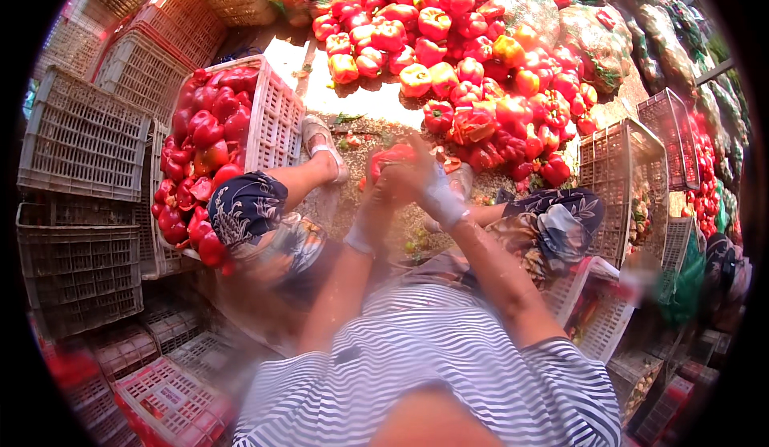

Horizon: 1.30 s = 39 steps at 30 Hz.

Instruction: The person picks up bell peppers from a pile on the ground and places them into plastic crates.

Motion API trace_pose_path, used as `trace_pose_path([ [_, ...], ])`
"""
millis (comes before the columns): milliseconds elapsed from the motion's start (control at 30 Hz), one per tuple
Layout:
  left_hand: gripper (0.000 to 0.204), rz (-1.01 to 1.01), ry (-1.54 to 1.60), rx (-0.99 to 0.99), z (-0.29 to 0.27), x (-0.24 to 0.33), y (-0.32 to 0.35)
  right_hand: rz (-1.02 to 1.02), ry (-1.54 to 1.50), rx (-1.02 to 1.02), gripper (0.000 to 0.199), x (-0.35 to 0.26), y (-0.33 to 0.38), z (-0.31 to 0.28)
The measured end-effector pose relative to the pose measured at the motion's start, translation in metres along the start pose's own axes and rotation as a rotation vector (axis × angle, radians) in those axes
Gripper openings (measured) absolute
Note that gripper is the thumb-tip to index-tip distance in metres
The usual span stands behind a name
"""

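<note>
My left hand (376, 211), in a pale glove or wrap, is raised in front of me and closed on a red bell pepper (391, 159). Close against it is my right hand (422, 184), also pale-covered at the wrist. Motion blur smears its fingers, so whether it holds anything is unclear. Just beyond both hands spreads a large heap of red bell peppers (448, 38), some with yellow patches. By my left knee a white plastic crate (272, 118) is filled with red peppers (210, 126), several of them looking cut or hollowed.
Stacked plastic crates (84, 134) line the left side, with a red-and-white crate (172, 399) at lower left. Upright crates (625, 183) stand on the right. Mesh sacks (597, 42) rest behind the heap. Scraps litter the ground (364, 138) between my feet.
</note>
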<state>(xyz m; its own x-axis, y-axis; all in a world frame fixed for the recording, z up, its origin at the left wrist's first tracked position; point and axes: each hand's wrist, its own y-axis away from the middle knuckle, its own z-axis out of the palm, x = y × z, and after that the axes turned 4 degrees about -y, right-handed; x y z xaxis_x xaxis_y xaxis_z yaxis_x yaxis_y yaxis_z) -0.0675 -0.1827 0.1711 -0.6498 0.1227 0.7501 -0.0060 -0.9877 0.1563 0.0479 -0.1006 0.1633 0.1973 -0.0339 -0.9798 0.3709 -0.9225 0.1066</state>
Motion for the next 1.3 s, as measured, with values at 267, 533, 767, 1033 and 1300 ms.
trace_pose_path([
  [267, 0.059, 0.167, -0.030, 0.003, -0.021, -0.009, -0.005, 0.043, -0.162, -0.172, 0.098, -0.033, 0.018, 0.001],
  [533, 0.042, -0.004, 0.213, -0.021, -0.041, -0.007, -0.029, -0.003, 0.121, -0.265, 0.112, -0.050, 0.001, -0.021],
  [767, 0.037, 0.010, 0.001, 0.000, 0.005, 0.016, -0.073, -0.085, 0.289, -0.125, 0.111, -0.070, -0.006, -0.062],
  [1033, 0.053, -0.109, 0.134, -0.169, 0.020, -0.027, -0.123, -0.118, 0.746, -0.027, 0.111, -0.076, -0.014, -0.086],
  [1300, 0.048, -0.053, -0.775, -0.346, 0.045, -0.010, -0.126, -0.063, 0.718, -0.159, 0.116, -0.040, -0.017, -0.128],
])
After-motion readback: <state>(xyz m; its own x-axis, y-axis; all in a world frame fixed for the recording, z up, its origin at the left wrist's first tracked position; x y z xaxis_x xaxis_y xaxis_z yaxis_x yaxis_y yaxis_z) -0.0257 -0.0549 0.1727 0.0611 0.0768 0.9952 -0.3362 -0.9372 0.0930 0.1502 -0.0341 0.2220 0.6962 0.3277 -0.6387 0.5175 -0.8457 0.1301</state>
